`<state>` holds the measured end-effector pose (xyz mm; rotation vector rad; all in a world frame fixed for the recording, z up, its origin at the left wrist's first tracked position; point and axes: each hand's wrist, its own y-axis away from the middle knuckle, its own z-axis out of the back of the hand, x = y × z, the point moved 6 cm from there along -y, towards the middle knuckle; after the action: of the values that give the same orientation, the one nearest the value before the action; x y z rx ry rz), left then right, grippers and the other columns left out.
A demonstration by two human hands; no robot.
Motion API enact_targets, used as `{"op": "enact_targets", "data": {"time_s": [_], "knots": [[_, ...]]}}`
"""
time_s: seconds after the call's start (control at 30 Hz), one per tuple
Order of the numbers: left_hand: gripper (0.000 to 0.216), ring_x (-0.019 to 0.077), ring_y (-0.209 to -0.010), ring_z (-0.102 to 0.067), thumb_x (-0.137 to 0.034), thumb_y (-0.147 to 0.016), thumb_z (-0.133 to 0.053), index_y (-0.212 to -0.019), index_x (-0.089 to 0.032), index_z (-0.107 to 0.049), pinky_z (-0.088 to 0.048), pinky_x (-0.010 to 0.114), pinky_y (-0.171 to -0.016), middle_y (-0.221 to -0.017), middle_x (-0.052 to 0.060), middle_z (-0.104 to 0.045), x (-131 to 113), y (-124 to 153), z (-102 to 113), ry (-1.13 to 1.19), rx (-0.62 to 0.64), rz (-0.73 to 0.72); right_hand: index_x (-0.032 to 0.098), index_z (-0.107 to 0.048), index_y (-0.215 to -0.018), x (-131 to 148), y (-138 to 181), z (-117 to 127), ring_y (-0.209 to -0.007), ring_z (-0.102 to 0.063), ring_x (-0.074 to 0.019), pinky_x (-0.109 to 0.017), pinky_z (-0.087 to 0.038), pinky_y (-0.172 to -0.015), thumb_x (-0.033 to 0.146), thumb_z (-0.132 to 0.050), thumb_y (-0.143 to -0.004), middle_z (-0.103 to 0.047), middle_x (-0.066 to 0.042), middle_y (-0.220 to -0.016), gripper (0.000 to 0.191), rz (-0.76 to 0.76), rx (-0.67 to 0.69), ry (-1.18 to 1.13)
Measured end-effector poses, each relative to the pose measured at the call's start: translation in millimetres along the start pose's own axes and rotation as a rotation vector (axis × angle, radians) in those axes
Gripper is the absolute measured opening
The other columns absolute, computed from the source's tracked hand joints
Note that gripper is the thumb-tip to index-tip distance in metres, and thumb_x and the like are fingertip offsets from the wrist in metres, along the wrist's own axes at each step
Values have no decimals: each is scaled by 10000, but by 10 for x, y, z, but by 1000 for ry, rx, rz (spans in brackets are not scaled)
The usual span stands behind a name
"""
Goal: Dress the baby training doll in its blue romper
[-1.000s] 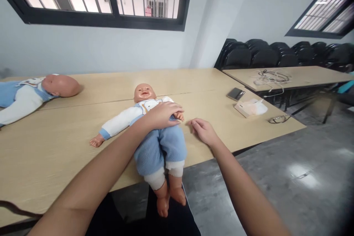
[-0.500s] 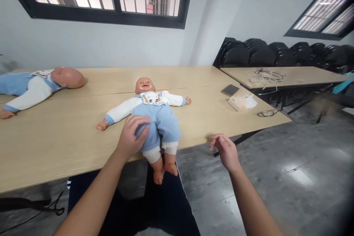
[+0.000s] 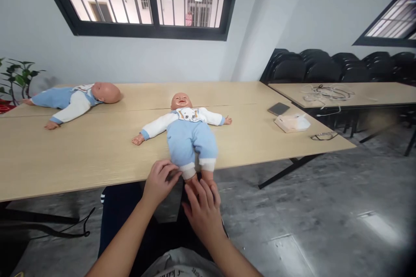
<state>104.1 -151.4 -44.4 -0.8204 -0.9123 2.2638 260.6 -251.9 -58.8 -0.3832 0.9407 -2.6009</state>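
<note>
Tabletop [image 3: 97,151] carries the centre doll [image 3: 183,136] crosswise — head [image 3: 181,101] wallward, feet [image 3: 207,176] overhanging.

Bare hands and forearms, a grey printed shirt [image 3: 182,262] and dark trousers [image 3: 118,207].
The left hand [image 3: 160,181] and the right hand [image 3: 205,212] are ungloved, and the left forearm [image 3: 128,236] and right forearm [image 3: 229,253] are bare down to the lower edge of the view. The shirt is soft, creased cloth with dark lettering [image 3: 182,273] across its front, small and partly cut off, so the words cannot be read in full. The trousers are navy, nearly black in shadow, with short white stripes [image 3: 103,198] at the outer left leg.
</note>
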Motion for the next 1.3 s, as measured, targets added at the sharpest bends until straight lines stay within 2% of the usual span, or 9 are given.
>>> {"op": "enact_targets", "data": {"time_s": [0.13, 0.27, 0.37, 0.53, 0.67, 0.73, 0.97, 1.1, 1.3], "knots": [[65, 212, -979, -605, -181, -984, -601, -1033, -214, -630, -532, 364, -860, -1028, 75, -632, -33, 4, -17, -41, -11, 10, 183, -428, -1553, -120, -100, -136, -1375, -539, -312, -517, -407, -1133, 123, -584, -963, -553, -158, -1523, 613, -73, 14, 76], [67, 208, -989, -603, -174, -994, -572, -1043, -202, -610, -532, 368, -884, -1031, 79, -637, -223, 5, -2, 17, 23, -52, 120, -391, -1574, -186, -214, -186, -1094, -692, -296, -447, -574, -934, 234, -632, -967, -688, -184, -1338, 663, -100, 36, -120], [85, 204, -1000, -607, -181, -999, -562, -1066, -207, -608, -532, 378, -908, -1049, 80, -635, -312, 57, 27, 47, 64, -64, 83, -436, -1549, -221, -236, -211, -945, -730, -298, -444, -612, -855, 325, -672, -947, -776, -155, -1067, 690, -284, 50, -333], [85, 202, -964, -609, -271, -1013, -535, -1052, -215, -587, -549, 376, -854, -1050, 77, -608, -96, 142, 112, 203, 4, 226, 181, -569, -1469, -246, -285, -210, -1160, -701, -310, -471, -576, -1020, 419, -717, -906, -711, -132, -1317, 629, -658, 42, -846], [197, 206, -948, -618, -317, -1015, -518, -1170, -215, -584, -546, 378, -839, -1076, 86, -634, -52, 88, 10, 298, 98, 341, 176, -603, -1431, -274, -386, -179, -1029, -753, -291, -453, -636, -921, 469, -734, -870, -719, -115, -1286, 646, -940, -61, -1319], [224, 205, -948, -621, -318, -1014, -514, -1197, -211, -586, -538, 374, -843, -1078, 83, -647, -90, 14, -59, 314, 119, 369, 170, -627, -1400, -270, -431, -166, -1010, -758, -292, -447, -647, -894, 483, -756, -840, -697, -116, -1322, 655, -1005, -70, -1415], [159, 161, -734, -550, -283, -1000, -488, -897, -202, -579, -471, 299, -682, -835, 15, -588, -167, -132, -183, 340, 67, 452, 150, -651, -1364, -284, -371, -108, -1137, -702, -285, -432, -564, -1038, 508, -732, -854, -751, -107, -1200, 628, -1014, -19, -1221], [164, 176, -765, -579, -284, -1010, -474, -928, -206, -593, -483, 318, -716, -856, 28, -614, -206, -48, -134, 265, 82, 337, 137, -620, -1397, -264, -326, -153, -990, -722, -255, -405, -582, -968, 529, -713, -865, -774, -89, -1056, 667, -994, 23, -1194], [134, 206, -906, -631, -271, -1012, -497, -991, -214, -616, -512, 350, -814, -950, 54, -677, -84, 128, 24, 150, 112, 257, 166, -622, -1374, -156, -292, -395, -1010, -708, -278, -405, -593, -880, 484, -742, -847, -746, -106, -1156, 627, -956, 31, -1209]]}}
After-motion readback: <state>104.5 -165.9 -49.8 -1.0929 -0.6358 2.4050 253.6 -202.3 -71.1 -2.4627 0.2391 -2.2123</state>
